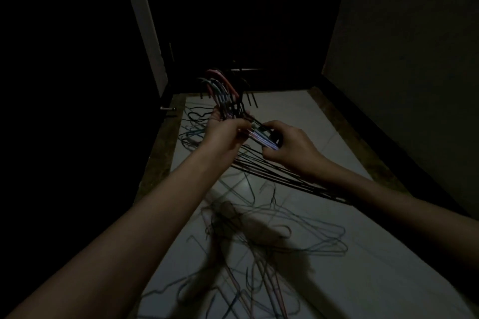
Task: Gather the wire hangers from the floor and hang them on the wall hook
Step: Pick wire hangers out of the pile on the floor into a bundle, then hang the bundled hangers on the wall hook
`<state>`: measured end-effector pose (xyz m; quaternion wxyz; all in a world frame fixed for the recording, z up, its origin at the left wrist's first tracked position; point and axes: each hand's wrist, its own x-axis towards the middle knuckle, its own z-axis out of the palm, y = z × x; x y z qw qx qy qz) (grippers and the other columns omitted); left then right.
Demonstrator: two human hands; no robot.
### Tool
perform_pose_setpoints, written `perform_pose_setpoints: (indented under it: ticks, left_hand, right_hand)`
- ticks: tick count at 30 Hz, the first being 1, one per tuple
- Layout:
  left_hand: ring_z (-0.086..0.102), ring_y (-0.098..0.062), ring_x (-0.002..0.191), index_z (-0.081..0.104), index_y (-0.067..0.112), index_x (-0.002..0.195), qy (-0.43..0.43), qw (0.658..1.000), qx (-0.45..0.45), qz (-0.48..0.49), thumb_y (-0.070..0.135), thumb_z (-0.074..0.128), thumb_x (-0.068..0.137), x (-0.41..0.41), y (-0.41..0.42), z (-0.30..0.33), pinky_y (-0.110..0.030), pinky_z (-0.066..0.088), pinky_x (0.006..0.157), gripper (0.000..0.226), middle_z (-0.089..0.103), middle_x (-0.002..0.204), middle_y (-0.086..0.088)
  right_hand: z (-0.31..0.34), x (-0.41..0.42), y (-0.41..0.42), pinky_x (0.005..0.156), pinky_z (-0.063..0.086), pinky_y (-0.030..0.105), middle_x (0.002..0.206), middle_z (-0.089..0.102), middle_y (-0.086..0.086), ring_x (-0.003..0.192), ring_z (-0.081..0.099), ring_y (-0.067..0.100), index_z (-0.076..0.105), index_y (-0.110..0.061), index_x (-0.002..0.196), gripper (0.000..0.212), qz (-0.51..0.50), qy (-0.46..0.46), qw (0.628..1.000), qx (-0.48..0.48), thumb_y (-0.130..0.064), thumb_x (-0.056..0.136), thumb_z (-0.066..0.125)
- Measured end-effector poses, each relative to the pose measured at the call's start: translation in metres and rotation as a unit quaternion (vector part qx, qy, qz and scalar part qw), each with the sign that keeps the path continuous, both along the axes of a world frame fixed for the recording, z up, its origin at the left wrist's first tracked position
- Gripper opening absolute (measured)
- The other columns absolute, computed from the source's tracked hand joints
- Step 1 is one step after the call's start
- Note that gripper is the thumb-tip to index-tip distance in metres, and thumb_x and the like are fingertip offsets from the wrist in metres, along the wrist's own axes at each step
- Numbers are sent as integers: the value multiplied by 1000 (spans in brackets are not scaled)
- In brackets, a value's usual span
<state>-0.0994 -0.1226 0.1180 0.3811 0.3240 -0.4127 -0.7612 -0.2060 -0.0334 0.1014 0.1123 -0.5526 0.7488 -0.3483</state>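
Fingers of the left hand (228, 128) curl around the necks of a bunch of wire hangers (234, 109), hooks fanned upward, while the right hand (290, 146) grips the same bunch lower down, where the wires spread toward the right. Both hands hold it above a pale tiled floor (298, 116) in a dim, narrow passage. More loose hangers (261, 238) lie tangled on the tiles below the forearms. Dark walls (404, 59) close in on either side, and a dark border strip edges the floor.
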Motion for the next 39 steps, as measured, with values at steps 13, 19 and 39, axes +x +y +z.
perform_pose_setpoints:
  ticks: [13, 19, 39]
  left_hand:
    - [60, -23, 99, 37, 10, 137, -8, 997, -60, 49, -20, 45, 84, -5, 23, 332, -26, 54, 77, 61, 58, 115, -14]
    - [61, -16, 85, 37, 7, 136, 55, 991, -85, 83, -21, 45, 83, 0, 36, 565, -26, 52, 72, 60, 60, 103, -10]
    - [63, -17, 107, 38, 20, 131, 15, 931, -276, 238, -12, 54, 84, 147, 175, 871, -25, 53, 85, 59, 64, 120, -5]
  right_hand:
    - [336, -15, 5, 69, 55, 36, 93, 65, 0, 75, 62, 14, 54, -20, 125, 49, 20, 8, 1000, 11, -19, 77, 66]
    - [579, -17, 12, 86, 52, 33, 112, 65, 3, 96, 63, 14, 54, -15, 128, 52, 77, -7, 997, -18, -13, 78, 67]
    - [904, 96, 62, 77, 48, 9, 91, 66, -15, 82, 63, -8, 57, -31, 103, 42, 409, -25, 906, -108, -1, 76, 68]
